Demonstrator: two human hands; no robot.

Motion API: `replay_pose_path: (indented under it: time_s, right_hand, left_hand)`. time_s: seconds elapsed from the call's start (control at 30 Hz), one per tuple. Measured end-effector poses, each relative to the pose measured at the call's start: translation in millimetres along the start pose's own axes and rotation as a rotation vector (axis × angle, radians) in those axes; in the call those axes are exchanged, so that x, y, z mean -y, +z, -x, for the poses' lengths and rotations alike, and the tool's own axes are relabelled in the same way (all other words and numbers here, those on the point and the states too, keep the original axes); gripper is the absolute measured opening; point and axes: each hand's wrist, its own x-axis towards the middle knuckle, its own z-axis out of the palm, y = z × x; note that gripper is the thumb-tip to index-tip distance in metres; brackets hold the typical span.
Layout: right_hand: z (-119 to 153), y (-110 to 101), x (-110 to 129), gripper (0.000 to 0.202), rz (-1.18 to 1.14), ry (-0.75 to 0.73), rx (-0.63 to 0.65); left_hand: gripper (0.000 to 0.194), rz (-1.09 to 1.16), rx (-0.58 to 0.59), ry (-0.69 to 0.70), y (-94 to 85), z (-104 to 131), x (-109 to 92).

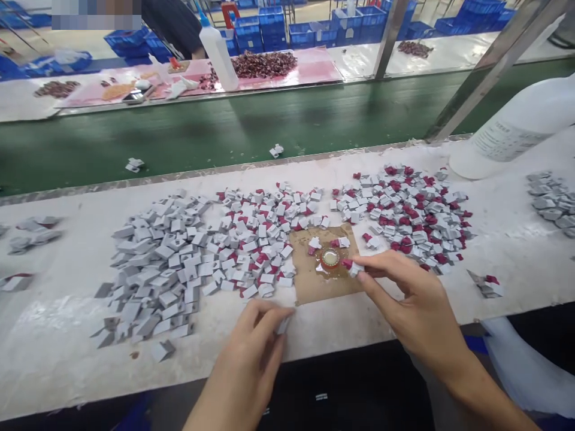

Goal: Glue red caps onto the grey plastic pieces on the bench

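My right hand (404,293) pinches a small grey-and-magenta plastic part (351,267) between thumb and fingertips. It is held beside a small round dish of clear liquid (330,258), which rests on a brown cardboard square (309,290) wet in places. Two more grey-and-magenta parts lie on the cardboard behind the dish. Lower down, my left hand (258,341) is closed around a grey plastic part (283,325), mostly covered by the fingers. A heap of plain grey parts (166,257) spreads to the left. Grey-and-magenta parts (404,209) are heaped to the right.
A large white bottle (512,131) stands at the right rear. Behind the white tabletop runs a green conveyor belt (202,126) with two small clusters of parts. Slanted metal posts (489,72) rise at the right. Across the belt are a squeeze bottle (219,57), dark red parts and a person's sleeve.
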Motion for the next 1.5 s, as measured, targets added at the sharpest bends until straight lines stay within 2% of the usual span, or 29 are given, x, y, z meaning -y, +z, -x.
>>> replay_pose_path:
  time_s: [0.1,0.23,0.33,0.63,0.73,0.9,1.03,1.13,1.3,1.5]
  right_hand:
    - [-10,8,6,0.019,0.039,-0.054,0.027]
    - [-14,12,5,0.023,0.08,-0.104,0.037]
    - [-13,13,4,0.023,0.092,-0.089,0.048]
    - [-15,13,8,0.024,0.066,-0.064,0.042]
    - [-14,10,9,0.02,0.013,0.001,0.03]
    - [-10,4,0,0.015,-0.266,0.231,-0.009]
    - [-5,5,-10,0.019,-0.571,0.375,-0.054]
    - [0,7,-11,0.019,-0.745,0.41,-0.011]
    - [8,8,-6,0.015,-0.727,0.402,0.039]
    - [10,11,-2,0.018,-0.686,0.366,0.079]
  left_hand:
    - [0.036,0.056,0.013,-0.002,2.5,-3,-10]
    - [0.029,0.115,-0.012,-0.003,-2.0,-9,-16]
    - [0.026,0.126,-0.034,-0.005,-2.2,-11,-15]
    - [0.022,0.103,0.024,-0.065,1.8,-8,-17]
    - [0.02,0.069,0.03,-0.048,3.0,-6,-14]
    - [0.017,0.064,0.038,-0.025,9.4,-4,-15]
    - [0.017,0.213,0.073,-0.016,15.5,-14,-28]
    - [0.014,0.42,0.056,-0.068,17.1,-30,-39]
    - [0.014,0.772,0.001,-0.15,19.2,-58,-53]
    - [0.015,0.894,0.061,-0.136,23.6,-70,-61]
